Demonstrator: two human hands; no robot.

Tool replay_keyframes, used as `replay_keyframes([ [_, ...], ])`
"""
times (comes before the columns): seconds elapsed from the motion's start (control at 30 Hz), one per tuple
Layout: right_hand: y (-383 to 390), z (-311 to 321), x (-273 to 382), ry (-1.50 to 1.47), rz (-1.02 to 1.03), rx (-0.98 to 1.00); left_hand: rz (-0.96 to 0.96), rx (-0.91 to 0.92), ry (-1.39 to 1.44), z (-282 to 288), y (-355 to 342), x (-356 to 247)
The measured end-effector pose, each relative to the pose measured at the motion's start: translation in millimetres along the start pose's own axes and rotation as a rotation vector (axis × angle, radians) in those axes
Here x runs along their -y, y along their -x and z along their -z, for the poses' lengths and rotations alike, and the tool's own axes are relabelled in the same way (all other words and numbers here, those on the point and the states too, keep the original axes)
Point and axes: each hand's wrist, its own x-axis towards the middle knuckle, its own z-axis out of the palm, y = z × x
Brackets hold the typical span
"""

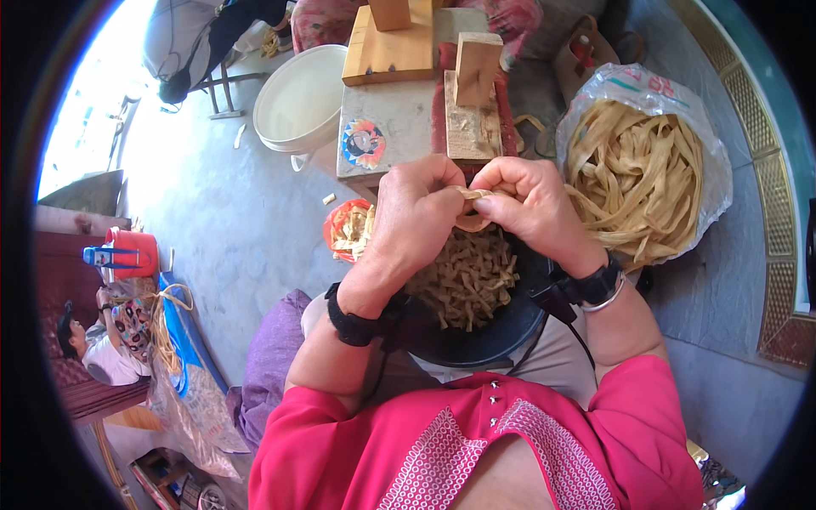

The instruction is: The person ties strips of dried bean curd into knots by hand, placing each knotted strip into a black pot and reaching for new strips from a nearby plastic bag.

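Both hands meet in front of me above a dark round basin (533, 293) on my lap. My left hand (412, 219) pinches one end of a flat tan strip (472, 223), which bends into a small loop between the hands. With thumb and fingers closed, my right hand (537, 208) grips the other part of that strip. Small tan knotted pieces (467, 279) pile up in the basin below. On the right, an open clear plastic bag (718, 178) is full of long tan strips (633, 174). What the strip is made of, I cannot tell.
Ahead stands a low bench (365, 110) with wooden blocks (478, 68). A white bucket (297, 98) and a red bag (344, 229) of pale pieces are left of it. Farther left are a red bucket (140, 252) and a seated person (110, 340).
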Motion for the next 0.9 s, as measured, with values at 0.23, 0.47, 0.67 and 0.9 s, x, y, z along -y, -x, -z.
replay_keyframes([
  [0.23, 0, 13, -13, -0.798, -0.226, 0.085, -0.396, -0.309, -0.422, -13, 5, -10],
  [0.47, -1, 10, -7, -0.265, -0.131, -0.042, -0.313, 0.116, -0.447, 3, 7, -23],
  [0.67, 0, 24, 8, -0.117, -0.064, -0.08, 0.163, 0.436, 0.706, 23, -2, -12],
  [0.9, 9, 41, 21, 0.048, -0.025, -0.057, -0.043, 0.405, 0.175, 41, -4, -13],
])
